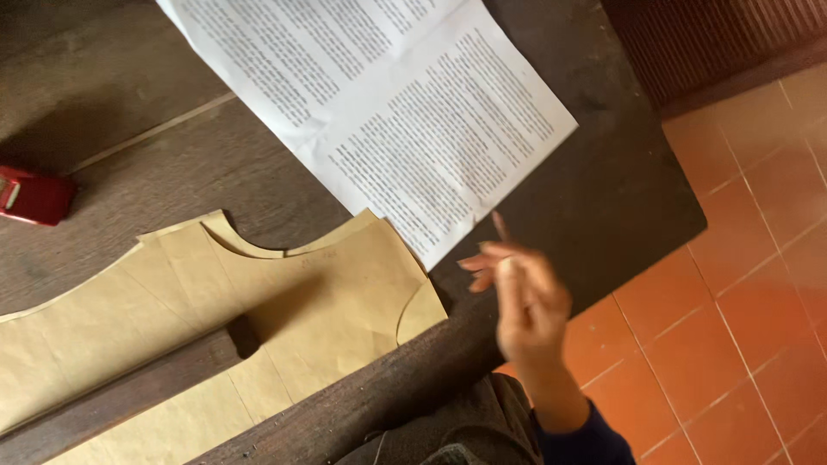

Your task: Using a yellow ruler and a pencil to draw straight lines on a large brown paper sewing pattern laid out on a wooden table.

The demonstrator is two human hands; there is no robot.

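I saw my right hand [527, 301] raised and blurred just off the near corner of the printed sheet [388, 103], fingers loosely spread and grasping nothing; the sheet itself lay flat on the dark wooden table [603, 189]; to the left of that sheet the tan paper pattern pieces [327, 301] rested, one edge tucked under it; well left of the sheet sat a small red object [33, 196]; my left hand stayed outside the view.

Tailoring workshop – brown paper garment patterns [258, 319] on worn wooden table [129, 103].
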